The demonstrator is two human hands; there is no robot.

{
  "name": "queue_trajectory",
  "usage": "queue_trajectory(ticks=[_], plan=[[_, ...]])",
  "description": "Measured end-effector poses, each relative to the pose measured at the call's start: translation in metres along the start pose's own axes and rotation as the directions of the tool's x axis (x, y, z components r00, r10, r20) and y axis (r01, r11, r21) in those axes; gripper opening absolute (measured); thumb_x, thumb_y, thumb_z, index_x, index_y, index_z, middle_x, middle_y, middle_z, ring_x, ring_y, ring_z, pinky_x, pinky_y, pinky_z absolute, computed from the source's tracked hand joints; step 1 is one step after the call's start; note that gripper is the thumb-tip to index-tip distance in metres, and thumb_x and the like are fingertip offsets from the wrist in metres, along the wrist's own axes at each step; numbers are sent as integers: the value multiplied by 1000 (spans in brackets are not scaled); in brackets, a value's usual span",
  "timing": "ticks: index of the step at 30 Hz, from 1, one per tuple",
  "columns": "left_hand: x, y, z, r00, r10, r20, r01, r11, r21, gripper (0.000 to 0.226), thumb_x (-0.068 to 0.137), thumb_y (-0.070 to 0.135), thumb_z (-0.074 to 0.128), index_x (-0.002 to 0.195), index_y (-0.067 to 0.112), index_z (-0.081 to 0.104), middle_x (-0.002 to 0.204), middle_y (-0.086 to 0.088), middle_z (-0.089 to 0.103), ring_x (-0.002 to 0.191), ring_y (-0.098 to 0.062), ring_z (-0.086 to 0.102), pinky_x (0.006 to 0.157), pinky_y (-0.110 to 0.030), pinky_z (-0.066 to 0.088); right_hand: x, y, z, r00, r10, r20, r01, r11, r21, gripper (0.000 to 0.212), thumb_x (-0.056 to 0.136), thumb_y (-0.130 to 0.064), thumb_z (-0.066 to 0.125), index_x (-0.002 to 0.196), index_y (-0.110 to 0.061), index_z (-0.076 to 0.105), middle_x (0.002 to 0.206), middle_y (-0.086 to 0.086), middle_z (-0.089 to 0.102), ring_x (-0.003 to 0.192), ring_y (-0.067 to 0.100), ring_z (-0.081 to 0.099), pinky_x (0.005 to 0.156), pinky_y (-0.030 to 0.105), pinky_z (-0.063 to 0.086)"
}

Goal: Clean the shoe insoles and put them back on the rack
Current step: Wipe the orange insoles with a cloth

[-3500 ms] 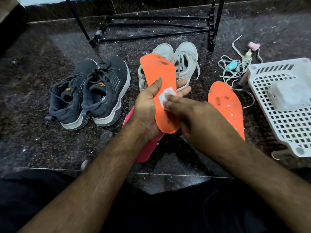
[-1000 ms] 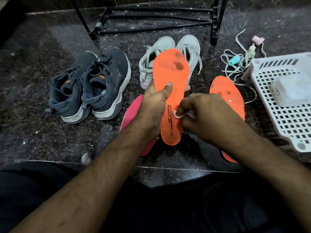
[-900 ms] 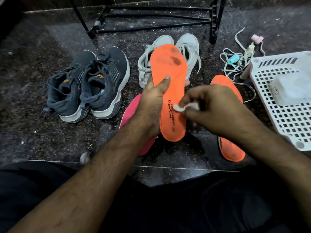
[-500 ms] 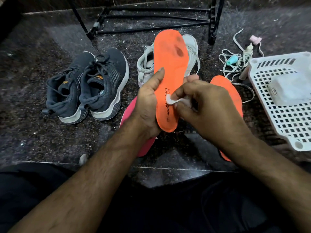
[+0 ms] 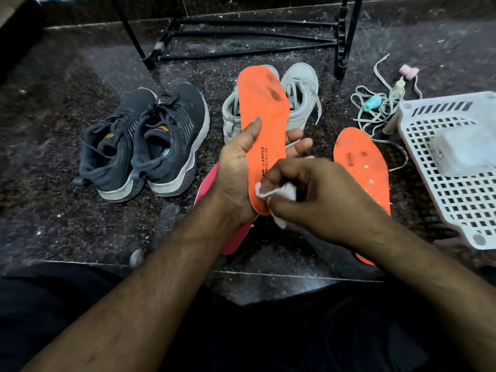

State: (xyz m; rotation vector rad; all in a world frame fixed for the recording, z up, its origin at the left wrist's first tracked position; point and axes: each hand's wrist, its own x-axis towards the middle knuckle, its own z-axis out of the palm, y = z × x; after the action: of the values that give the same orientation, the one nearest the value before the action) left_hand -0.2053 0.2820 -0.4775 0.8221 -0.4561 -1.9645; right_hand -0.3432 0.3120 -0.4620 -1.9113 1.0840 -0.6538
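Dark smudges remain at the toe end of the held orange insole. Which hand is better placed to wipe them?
Right. The right hand already pinches the white wipe against the orange insole; the left hand grips that insole, steadying it.

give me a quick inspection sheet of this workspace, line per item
surface: dark speckled stone floor, dusted with pale specks
job's things: held orange insole with dark smudges near the toe; second orange insole flat on the floor, spotted; pink insole under the left forearm; white wipe
clutter: dark sneakers; light grey sneakers; white perforated basket holding a pale packet
grippers: left hand grips the held insole; right hand pinches the wipe at the heel end
cables: loose laces tangled with small plastic items
surroundings: black metal rack behind the shoes, bars bare where seen
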Motion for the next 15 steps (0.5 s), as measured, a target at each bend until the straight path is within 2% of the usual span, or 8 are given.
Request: queue_trajectory(ticks=[2,4,6,7,9,11,12,15], plan=[[0,1,-2,999,6,-35,-8,999,-36,66,101,49,37,87,-1,78,87,-15,74,77,-28,73,77,-36,60,1,0,-3,999,-34,16,34,998,52,10,78,-18,67,85,-25,70,72,-3,72,66,17,67,67,43,56],[0,1,0,999,13,-41,-15,999,-39,60,99,49,39,96,0,73,90,-16,70,80,-30,67,79,-38,54,5,3,-12,991,-9,-136,27,992,126,12,77,-16,67,85,-25,69,76,-3,72,72,19,68,70,41,55],[0,1,3,1000,21,-16,-21,1000,-19,55,98,47,41,108,0,67,98,-17,66,86,-31,64,84,-40,50,6,8,-17,957,-26,-289,25,1000,-6,15,77,-14,68,88,-24,70,84,-3,71,79,16,66,77,36,54],[1,0,4,1000,15,0,-15,1000,-15,55,97,46,42,110,-2,66,100,-18,67,89,-31,66,89,-42,49,6,8,-15,955,-49,-294,18,994,-107,17,77,-11,68,88,-23,71,85,-4,69,77,12,63,77,30,52],[3,-2,2,1000,-16,4,16,1000,-11,59,95,46,41,104,-4,71,99,-19,72,94,-30,70,100,-45,47,2,6,-6,982,-81,-170,53,985,-165,14,78,-13,67,87,-24,70,83,-7,68,74,9,61,75,29,50],[2,-2,0,999,-33,-6,33,999,-10,63,98,47,38,95,-2,76,99,-18,74,95,-30,71,103,-46,45,-1,-1,-2,995,-84,-47,80,993,-85,10,79,-23,63,86,-24,70,79,-9,68,71,11,63,70,34,51],[1,-2,0,999,-35,-9,34,999,-14,63,99,47,37,96,-2,76,100,-19,73,96,-31,70,102,-45,45,-1,-2,-4,995,-84,-46,82,996,-40,9,80,-23,63,86,-24,70,77,-9,68,70,12,63,69,36,52],[-1,-5,6,1000,-2,-12,1,1000,-26,50,101,41,40,109,0,68,104,-19,68,97,-31,62,97,-43,46,5,6,-22,950,-87,-300,60,993,-99,16,80,-10,66,89,-22,70,80,-10,66,73,8,62,72,30,51]])
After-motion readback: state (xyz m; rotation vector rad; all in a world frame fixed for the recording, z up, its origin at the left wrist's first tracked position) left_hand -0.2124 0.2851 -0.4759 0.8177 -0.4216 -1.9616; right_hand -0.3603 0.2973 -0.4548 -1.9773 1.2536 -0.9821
